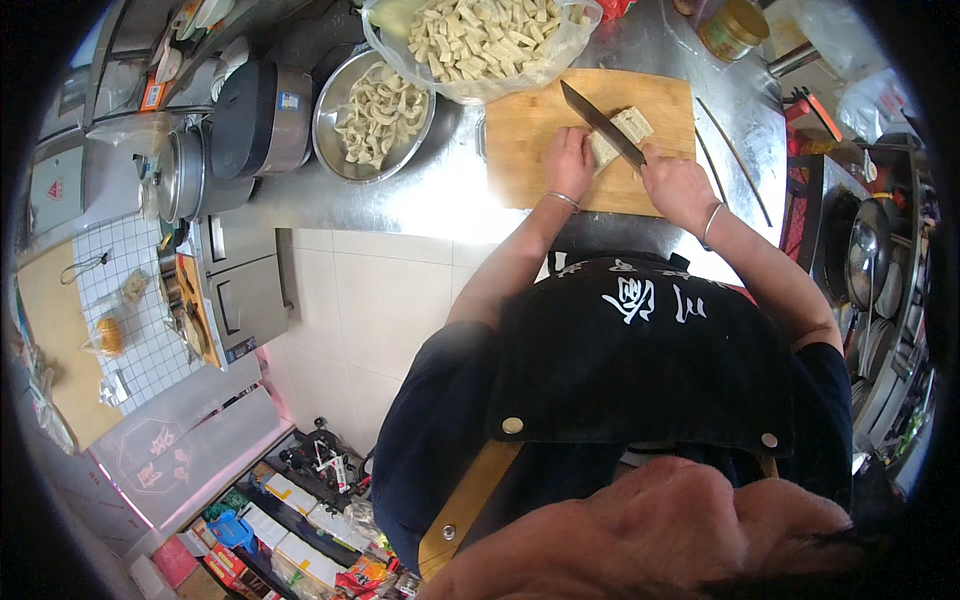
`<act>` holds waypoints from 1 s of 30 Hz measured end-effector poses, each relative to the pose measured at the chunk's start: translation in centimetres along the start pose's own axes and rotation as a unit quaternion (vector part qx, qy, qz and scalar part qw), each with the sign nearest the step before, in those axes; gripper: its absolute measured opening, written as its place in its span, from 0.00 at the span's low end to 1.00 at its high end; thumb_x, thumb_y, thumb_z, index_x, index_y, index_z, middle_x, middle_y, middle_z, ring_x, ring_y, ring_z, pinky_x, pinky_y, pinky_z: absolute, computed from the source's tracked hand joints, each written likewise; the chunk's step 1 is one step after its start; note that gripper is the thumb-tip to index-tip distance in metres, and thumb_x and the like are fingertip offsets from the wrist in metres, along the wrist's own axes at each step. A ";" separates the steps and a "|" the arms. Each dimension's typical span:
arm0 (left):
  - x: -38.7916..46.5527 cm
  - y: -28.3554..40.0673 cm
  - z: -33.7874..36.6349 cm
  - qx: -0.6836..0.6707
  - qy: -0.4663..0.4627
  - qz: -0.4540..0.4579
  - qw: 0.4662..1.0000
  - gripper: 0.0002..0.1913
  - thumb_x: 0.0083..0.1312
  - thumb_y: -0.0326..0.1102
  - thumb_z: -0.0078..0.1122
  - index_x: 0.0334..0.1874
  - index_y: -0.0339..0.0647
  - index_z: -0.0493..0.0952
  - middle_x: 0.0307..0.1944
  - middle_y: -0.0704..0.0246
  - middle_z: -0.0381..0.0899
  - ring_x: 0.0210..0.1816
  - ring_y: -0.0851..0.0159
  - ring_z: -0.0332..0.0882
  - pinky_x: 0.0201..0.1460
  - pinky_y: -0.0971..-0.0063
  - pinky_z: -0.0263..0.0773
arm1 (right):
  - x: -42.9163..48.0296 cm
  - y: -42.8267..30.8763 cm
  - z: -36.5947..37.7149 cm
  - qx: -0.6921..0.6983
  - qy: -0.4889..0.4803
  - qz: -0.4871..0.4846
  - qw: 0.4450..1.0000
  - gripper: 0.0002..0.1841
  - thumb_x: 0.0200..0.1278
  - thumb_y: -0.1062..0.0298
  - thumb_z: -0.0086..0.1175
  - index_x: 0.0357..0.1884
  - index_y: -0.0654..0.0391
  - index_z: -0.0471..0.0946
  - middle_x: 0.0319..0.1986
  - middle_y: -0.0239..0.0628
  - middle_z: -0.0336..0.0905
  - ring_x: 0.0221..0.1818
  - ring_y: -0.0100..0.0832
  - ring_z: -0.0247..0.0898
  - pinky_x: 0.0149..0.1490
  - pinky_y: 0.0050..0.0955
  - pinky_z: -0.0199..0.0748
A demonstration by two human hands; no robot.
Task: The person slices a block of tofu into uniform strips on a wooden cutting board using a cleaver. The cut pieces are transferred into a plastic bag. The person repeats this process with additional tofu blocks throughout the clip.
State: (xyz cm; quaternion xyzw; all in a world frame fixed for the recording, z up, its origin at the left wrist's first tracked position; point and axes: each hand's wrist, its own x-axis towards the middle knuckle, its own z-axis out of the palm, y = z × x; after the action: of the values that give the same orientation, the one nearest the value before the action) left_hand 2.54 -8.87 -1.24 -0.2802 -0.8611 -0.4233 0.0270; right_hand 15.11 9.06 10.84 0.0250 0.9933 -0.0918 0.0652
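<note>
A wooden cutting board (525, 161) lies on the steel counter. Across it runs a pale, porous food block (631, 126), possibly tofu, set diagonally. My right hand (676, 184) grips a kitchen knife (600, 122), whose dark blade crosses over the block and points up and left. My left hand (570, 166) rests at the block's lower left end, fingers bent against it; its fingertips are partly hidden. Just beyond the board, a large bowl lined with a clear plastic bag (480, 91) holds many pale cut strips (487, 37). Whether the blade is in the block I cannot tell.
Left of the board stands a steel bowl (325, 142) of pale curled food pieces (379, 116), beside a dark rice cooker (247, 120). Two thin sticks (735, 161) lie right of the board. A gold-lidded jar (735, 30) stands at the back right. A wok (868, 251) is farther right.
</note>
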 end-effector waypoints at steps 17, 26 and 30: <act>-0.8 -0.1 -0.9 -0.033 0.033 0.013 0.999 0.08 0.70 0.25 0.61 0.50 0.38 0.78 0.46 0.53 0.79 0.47 0.42 0.79 0.51 0.51 0.76 | 1.3 -1.3 0.8 0.029 0.008 0.013 0.999 0.12 0.78 0.61 0.51 0.50 0.61 0.73 0.26 0.52 0.86 0.30 0.54 0.86 0.36 0.53 0.82; -1.0 -1.3 0.1 -0.028 -0.008 0.015 0.999 0.03 0.72 0.27 0.60 0.45 0.38 0.79 0.40 0.55 0.80 0.46 0.42 0.79 0.49 0.52 0.76 | 2.0 -2.9 4.4 0.012 -0.049 0.032 0.998 0.12 0.75 0.67 0.47 0.54 0.59 0.76 0.30 0.49 0.88 0.35 0.52 0.89 0.40 0.48 0.85; -1.5 -1.7 -0.3 -0.030 -0.001 0.030 0.999 0.07 0.71 0.25 0.61 0.49 0.38 0.79 0.43 0.54 0.80 0.46 0.42 0.79 0.50 0.51 0.76 | 2.9 -2.4 4.0 0.024 -0.007 0.018 1.000 0.13 0.79 0.61 0.48 0.53 0.60 0.75 0.27 0.49 0.87 0.31 0.53 0.87 0.38 0.51 0.84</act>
State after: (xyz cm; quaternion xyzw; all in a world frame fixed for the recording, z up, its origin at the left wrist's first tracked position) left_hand 2.91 -10.62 -2.74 -0.3074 -0.8390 -0.4480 0.0300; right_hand 12.59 6.05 6.98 0.0432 0.9897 -0.1148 0.0735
